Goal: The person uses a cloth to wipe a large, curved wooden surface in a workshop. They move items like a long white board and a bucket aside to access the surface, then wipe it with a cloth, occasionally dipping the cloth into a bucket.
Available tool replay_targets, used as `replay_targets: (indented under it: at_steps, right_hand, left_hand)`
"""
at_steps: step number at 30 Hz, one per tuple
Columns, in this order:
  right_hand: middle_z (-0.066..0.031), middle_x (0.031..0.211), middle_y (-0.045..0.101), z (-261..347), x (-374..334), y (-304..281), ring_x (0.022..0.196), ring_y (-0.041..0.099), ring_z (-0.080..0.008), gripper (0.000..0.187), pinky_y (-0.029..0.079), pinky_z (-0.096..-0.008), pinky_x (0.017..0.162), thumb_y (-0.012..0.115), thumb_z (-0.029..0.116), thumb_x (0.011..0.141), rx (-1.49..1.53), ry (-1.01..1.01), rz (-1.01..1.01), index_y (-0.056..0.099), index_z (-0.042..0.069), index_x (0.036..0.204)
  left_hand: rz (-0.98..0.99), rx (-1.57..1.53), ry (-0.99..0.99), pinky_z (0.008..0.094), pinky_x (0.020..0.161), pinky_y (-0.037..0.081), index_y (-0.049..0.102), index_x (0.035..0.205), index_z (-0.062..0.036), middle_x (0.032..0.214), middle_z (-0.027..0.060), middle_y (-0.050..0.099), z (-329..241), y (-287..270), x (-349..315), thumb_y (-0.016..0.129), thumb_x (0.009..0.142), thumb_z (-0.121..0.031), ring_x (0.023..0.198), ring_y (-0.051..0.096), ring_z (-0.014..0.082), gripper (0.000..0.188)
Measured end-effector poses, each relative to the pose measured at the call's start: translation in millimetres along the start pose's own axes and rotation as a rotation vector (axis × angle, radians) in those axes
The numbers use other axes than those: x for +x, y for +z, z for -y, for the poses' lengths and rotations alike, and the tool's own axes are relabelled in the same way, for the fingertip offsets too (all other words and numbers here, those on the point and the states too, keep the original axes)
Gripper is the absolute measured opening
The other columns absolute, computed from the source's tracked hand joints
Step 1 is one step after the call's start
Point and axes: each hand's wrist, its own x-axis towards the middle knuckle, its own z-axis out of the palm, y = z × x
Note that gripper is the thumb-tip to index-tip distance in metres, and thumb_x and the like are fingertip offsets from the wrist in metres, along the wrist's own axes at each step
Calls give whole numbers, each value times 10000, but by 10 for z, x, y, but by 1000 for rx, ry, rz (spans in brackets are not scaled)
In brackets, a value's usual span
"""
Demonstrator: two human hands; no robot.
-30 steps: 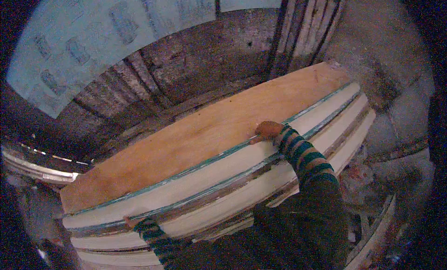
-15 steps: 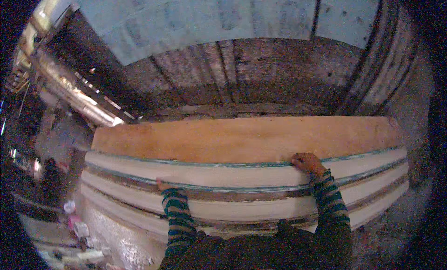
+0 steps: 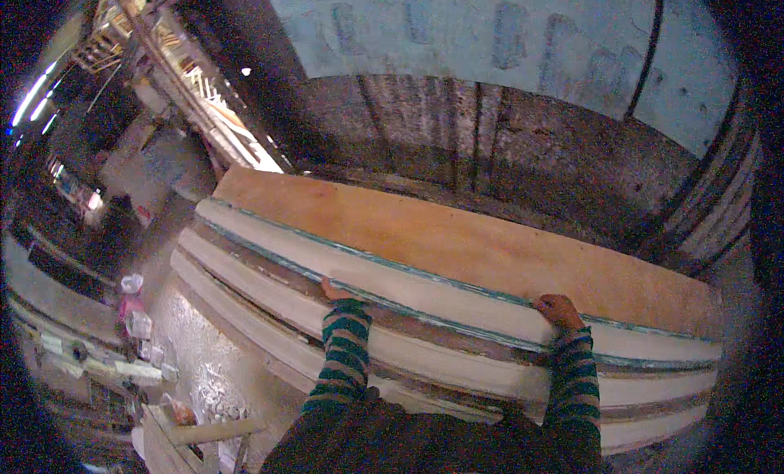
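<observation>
A long pale board with teal edges [image 3: 425, 298] lies across in front of me, sloping down to the right in the picture. My right hand [image 3: 560, 311] is curled closed over its far edge. At the near edge, my left hand [image 3: 333, 289] grips the same board; most of its fingers are hidden behind the edge and sleeve. Beyond the board stretches a wide, bare orange-brown wooden panel [image 3: 457, 237]. Nearer to my body, further pale boards [image 3: 269, 282] run parallel, with darker brown strips between them.
Behind the panel rises a stained wall [image 3: 555, 147], blue above and brown below. Bright long pieces [image 3: 241, 131] lie at the far left. Down the left side are a pink-and-white item [image 3: 132, 307], shiny wrapping on the floor [image 3: 204, 351] and a wooden frame [image 3: 196, 433].
The view has turned left and tilted, so the boards slant down to the right and more of the left floor shows. Both hands stay at the teal-edged board.
</observation>
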Motion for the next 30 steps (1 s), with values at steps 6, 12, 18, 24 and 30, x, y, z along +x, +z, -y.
replay_targets:
  at_steps: [6,12,18,24,30]
  right_hand:
    - [-199,917,747,-499,-106,-39,886,701,-405,452,540,-500,850,654,470,932,42,137,-26,779,37,969]
    - [-226,889,733,-546,123,97,844,695,-421,464,547,-498,801,661,486,924,-60,-38,-55,774,39,969]
    - [-211,886,739,-441,-172,205,805,693,-428,445,549,-518,762,675,476,918,-23,-113,-245,777,44,959]
    - [-87,1206,738,-275,-152,531,1169,647,-328,397,364,-651,1077,604,479,951,-267,95,-294,765,181,1159]
    - [-48,1322,681,914,-1189,697,1300,578,-286,400,246,-742,1127,617,435,991,-149,259,-642,655,238,1337]
  left_hand:
    - [-365,-325,-53,574,1122,391,522,1441,-135,1462,127,522,447,1600,-532,501,928,-614,1333,482,388,702]
    - [-519,-219,112,548,1187,317,380,1569,-130,1594,178,370,104,1452,-680,644,918,-454,1428,387,362,773]
    - [-377,678,357,467,1267,189,275,1630,-105,1702,206,130,55,2359,-1344,742,911,-284,1560,176,358,877]
    - [713,1696,-17,627,1234,180,290,1634,-190,1695,260,109,582,2679,-2043,718,898,-494,1559,129,460,905]
    - [1464,1872,243,679,1168,276,374,1595,-248,1651,229,284,823,2847,-2320,667,925,-524,1523,268,433,782]
